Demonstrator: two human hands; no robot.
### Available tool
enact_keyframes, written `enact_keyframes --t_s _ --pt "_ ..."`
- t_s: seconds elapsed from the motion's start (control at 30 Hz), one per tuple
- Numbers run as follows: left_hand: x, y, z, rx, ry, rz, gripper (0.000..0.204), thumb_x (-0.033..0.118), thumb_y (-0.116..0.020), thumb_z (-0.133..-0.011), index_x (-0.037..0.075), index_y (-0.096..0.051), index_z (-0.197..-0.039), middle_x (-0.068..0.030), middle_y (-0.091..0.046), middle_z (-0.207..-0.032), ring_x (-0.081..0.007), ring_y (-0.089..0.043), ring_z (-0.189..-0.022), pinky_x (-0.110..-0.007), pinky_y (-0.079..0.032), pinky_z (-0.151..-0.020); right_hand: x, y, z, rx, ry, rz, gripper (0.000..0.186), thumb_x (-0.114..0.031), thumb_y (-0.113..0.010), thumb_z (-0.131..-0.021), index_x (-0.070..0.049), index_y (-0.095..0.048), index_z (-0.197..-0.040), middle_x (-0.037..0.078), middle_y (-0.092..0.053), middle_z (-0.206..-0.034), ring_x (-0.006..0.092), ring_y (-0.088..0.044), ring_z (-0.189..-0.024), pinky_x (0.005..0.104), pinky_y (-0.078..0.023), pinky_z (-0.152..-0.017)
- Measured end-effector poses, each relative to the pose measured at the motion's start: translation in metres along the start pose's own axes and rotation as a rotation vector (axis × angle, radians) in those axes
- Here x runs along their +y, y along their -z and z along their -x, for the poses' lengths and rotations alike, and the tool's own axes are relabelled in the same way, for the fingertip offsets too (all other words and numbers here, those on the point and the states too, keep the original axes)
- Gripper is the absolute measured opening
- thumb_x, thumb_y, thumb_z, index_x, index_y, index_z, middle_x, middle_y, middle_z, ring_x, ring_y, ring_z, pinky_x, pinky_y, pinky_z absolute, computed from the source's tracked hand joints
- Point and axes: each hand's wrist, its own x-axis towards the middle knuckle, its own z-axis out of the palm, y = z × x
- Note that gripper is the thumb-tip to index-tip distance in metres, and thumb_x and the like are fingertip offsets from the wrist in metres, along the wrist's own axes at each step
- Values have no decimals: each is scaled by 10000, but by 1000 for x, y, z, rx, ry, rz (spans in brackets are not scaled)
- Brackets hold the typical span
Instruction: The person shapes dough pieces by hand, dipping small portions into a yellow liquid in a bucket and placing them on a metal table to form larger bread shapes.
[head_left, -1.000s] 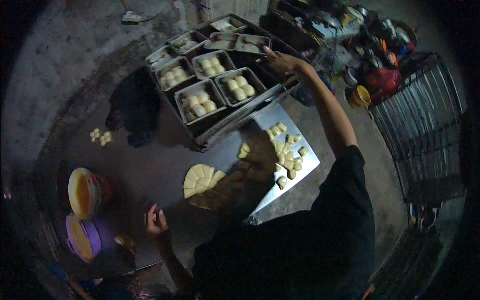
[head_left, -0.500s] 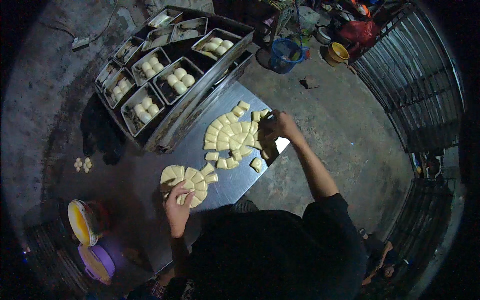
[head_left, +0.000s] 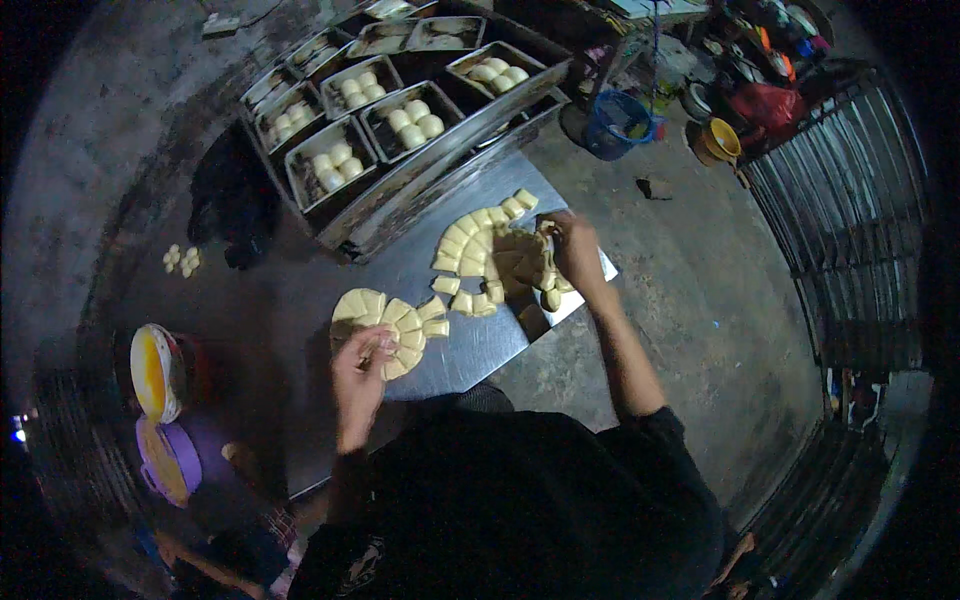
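Observation:
Two spreads of pale dough cut into small pieces lie on a metal table. At the nearer left dough, my left hand has its fingers drawn together over the slab's edge; what they pinch is too unclear to make out. My right hand is closed on a dough piece at the right side of the larger cut dough. Shadow from that hand darkens part of this dough. Several loose pieces sit along its near edge.
Beyond the table, a large tray bears metal tins, several with dough balls. At left stand a bucket with yellow inside and a purple tub. Another person's arm shows at lower left. A blue basket stands far right.
The view has shifted, so the table sits higher and further right. My left fingers, spread on the dough before, have drawn together. My right hand stays at the larger dough.

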Motion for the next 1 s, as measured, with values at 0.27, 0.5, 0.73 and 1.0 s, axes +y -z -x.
enact_keyframes --t_s 0.27,0.5,0.73,1.0 --pt "-50 76 10 421 -203 -1100 388 233 -690 -851 29 -640 -1177 -169 -672 -1129 -337 -616 -1095 -454 -458 -951 50 3 6 16 -17 343 129 -33 -610 -820 -8 -709 -898 206 -676 -898 361 -663 -806 403 -501 -676" --pt "31 26 47 198 -232 95 282 88 -712 -859 50 -648 -1132 -125 -678 -1054 -244 -667 -1002 -349 -509 -854 -151 -61 79 -293 -100 -893 222 -21 -689 -866 35 -641 -1075 78 -658 -979 147 -615 -891 264 -481 -793" --pt "41 104 94 561 -303 85 240 35 -708 -839 42 -660 -1074 -92 -647 -1019 -200 -630 -923 -287 -500 -760 -313 -143 113 -546 143 -1118 173 16 -729 -827 16 -678 -992 118 -681 -991 195 -638 -927 306 -487 -867" --pt "14 271 137 631 -1302 -472 543 486 -671 -813 64 -644 -1154 -123 -632 -1095 -292 -628 -1006 -461 -509 -894 -469 -224 172 -1111 69 -1295 508 29 -726 -800 -1 -543 -1273 101 -665 -1071 152 -629 -946 291 -505 -856"
